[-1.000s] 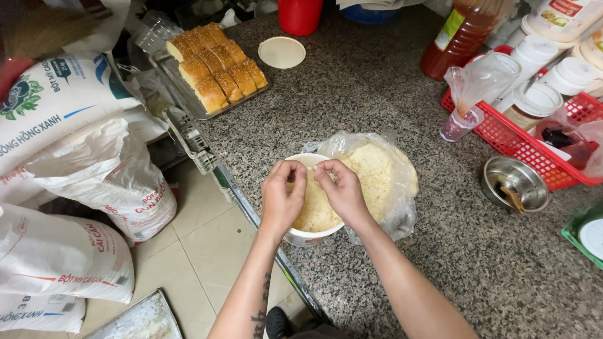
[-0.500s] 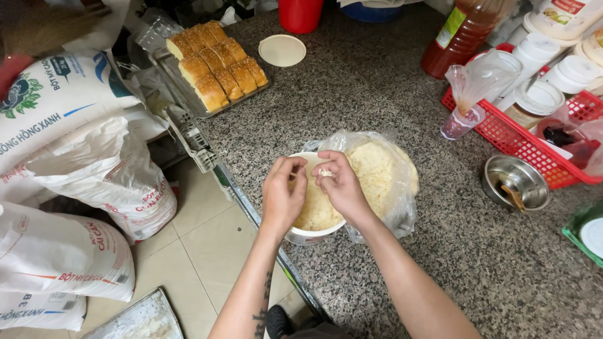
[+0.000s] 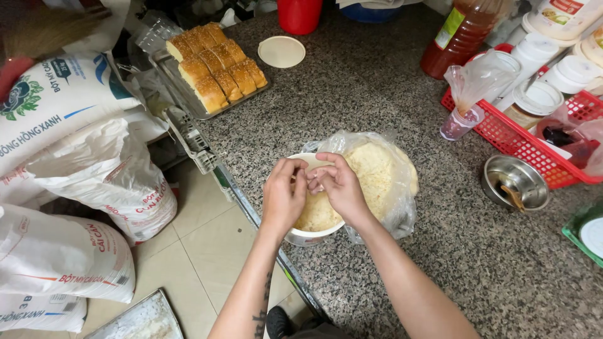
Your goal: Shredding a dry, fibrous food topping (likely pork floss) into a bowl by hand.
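Both hands: our left hand [image 3: 284, 198] and right hand [image 3: 339, 185] meet over the bowl [image 3: 311, 235].
Fingers: pinching a small dough piece between them.
Dough [image 3: 377, 172]: directly beneath, nearer our right hand.

The surface [image 3: 377, 100] is speckled, polished stone. A crinkly clear plastic bag [image 3: 402, 201] wraps coarse, crumbly pale crumbs [image 3: 377, 176]. The small bowl [image 3: 515, 183] is shiny metal, the basket [image 3: 534, 150] glossy red plastic, the floor tiles [image 3: 201, 238] smooth.

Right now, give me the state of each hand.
Left hand: fingers curled, pinching something small over the white bowl.
Right hand: fingers curled, meeting the left; contents unclear.
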